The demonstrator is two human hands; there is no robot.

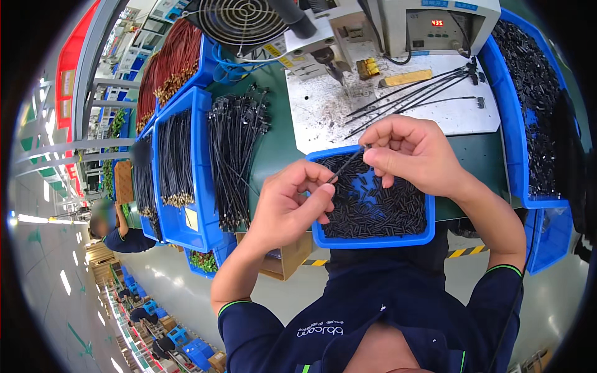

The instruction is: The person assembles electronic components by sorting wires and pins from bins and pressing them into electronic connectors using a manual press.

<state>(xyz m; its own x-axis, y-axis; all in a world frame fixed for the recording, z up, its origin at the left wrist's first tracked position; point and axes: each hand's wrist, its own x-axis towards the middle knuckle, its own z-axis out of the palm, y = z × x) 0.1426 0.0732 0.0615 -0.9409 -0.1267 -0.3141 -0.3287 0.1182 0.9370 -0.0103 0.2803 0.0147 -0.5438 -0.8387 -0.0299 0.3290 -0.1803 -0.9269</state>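
My left hand [290, 200] and my right hand [411, 153] are both closed in a pinch on a short stretch of thin black cable [346, 166]. It slants up from the left fingertips to the right ones; the fingers hide its ends. Below them sits a blue bin [379, 241] with many short black tubes [379, 214], its blue bottom showing through in the middle. Just beyond my hands, several black cables [413, 93] with small connectors lie across a white work plate [311, 127].
A soldering machine [314, 46] points its tip down over the plate, beside a control box [438, 34] with a red display. Black cable bundles lie on the table [236, 149] and in a blue tray [205, 168] at left. Black parts fill the right bin [528, 112].
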